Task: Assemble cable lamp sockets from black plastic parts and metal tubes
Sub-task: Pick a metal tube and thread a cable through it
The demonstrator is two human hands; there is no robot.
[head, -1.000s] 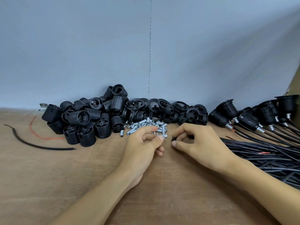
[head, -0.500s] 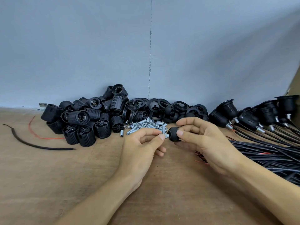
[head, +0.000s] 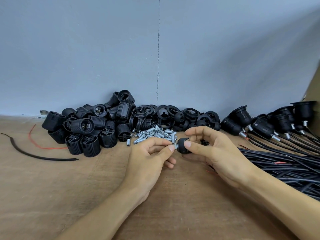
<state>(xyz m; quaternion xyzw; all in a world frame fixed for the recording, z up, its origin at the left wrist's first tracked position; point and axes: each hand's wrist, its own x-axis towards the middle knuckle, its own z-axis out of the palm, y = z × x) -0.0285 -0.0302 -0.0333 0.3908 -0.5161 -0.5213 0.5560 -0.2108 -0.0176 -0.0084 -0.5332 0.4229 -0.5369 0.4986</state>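
My right hand (head: 214, 153) grips a small round black socket cap (head: 182, 146) between thumb and fingers, a little above the table. My left hand (head: 149, 158) pinches a short metal tube (head: 174, 146) whose end sits at the cap's hole; most of the tube is hidden by my fingertips. Behind my hands lies a small heap of loose metal tubes (head: 155, 133). A pile of black threaded socket bodies (head: 90, 129) is at the back left, and black rings and caps (head: 181, 116) are heaped at the back middle.
Assembled sockets with cables (head: 270, 125) lie in a row at the right, their black cables (head: 285, 163) bundled across the wooden table (head: 52, 196). A loose black cable piece (head: 26, 151) and red wire (head: 39, 144) lie at the left. A grey wall stands close behind.
My right hand picked up the black cap from the table and brought it to my left hand's tube. Both hands rose slightly and the tube's end now meets the cap.
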